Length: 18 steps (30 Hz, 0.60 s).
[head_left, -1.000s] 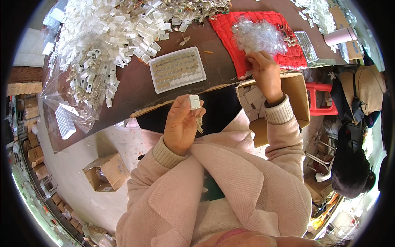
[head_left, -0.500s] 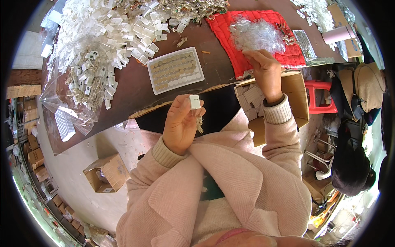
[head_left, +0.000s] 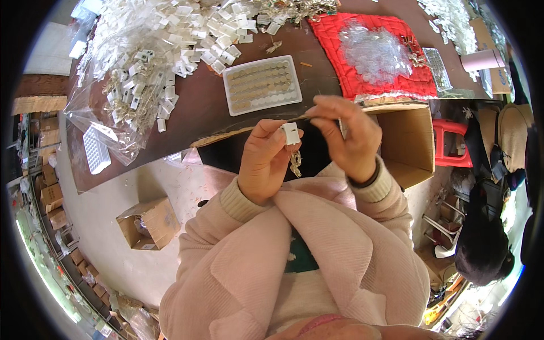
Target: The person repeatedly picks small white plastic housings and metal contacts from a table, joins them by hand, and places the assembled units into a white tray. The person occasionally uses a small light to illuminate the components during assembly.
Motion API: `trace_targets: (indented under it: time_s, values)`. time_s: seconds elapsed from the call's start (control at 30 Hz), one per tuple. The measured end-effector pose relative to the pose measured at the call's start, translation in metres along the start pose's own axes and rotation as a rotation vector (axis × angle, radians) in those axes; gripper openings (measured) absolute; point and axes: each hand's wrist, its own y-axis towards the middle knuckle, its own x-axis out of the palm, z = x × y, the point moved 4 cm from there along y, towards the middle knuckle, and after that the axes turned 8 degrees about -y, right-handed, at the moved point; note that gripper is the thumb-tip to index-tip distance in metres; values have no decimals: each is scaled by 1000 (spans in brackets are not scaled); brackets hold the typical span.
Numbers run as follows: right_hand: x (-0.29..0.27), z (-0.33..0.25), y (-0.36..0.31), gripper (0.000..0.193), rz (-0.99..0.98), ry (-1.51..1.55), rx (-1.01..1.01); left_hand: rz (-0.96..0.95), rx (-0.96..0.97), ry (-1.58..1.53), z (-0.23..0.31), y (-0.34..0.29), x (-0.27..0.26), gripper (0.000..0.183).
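Observation:
In my left hand (head_left: 263,161), thumb and fingers pinch a small white plastic keychain case (head_left: 290,134). A bunch of metal chain and ring (head_left: 295,163) dangles below it. My right hand (head_left: 351,139) is just to the right of the case, its thumb and fingers curled toward it. Its fingertips are smeared by motion, and whatever they pinch is too small or too clear to make out. Beyond my hands, a white tray (head_left: 229,90) of round coin-like discs lies on the brown table (head_left: 195,116). A pile of clear plastic pieces (head_left: 377,54) rests on a red cloth (head_left: 331,39).
A large heap of white cases (head_left: 175,34) covers the table's far left, with a clear bag (head_left: 79,107) and a white slotted tray (head_left: 96,150) beside it. An open carton (head_left: 405,139) and a red stool (head_left: 451,144) stand at the right. Another carton (head_left: 148,224) sits on the floor.
My right hand has come from the clear plastic pile on the red cloth down and left to the case. My left hand keeps its hold on the case. The whole view has shifted slightly.

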Motion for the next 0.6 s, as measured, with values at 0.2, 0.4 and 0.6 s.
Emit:
trace_targets:
  time_s: [0.2, 0.4, 0.6]
  values:
    - [17, -25, -2, 27, 32, 23, -173, 12, 89, 2, 7, -7, 3, 19]
    - [17, -32, -3, 27, 28, -7, -234, 11, 120, 33, 10, -12, 5, 18]
    - [17, -32, -7, 26, -7, 62, -207, 15, 117, 44, 12, -14, 5, 17]
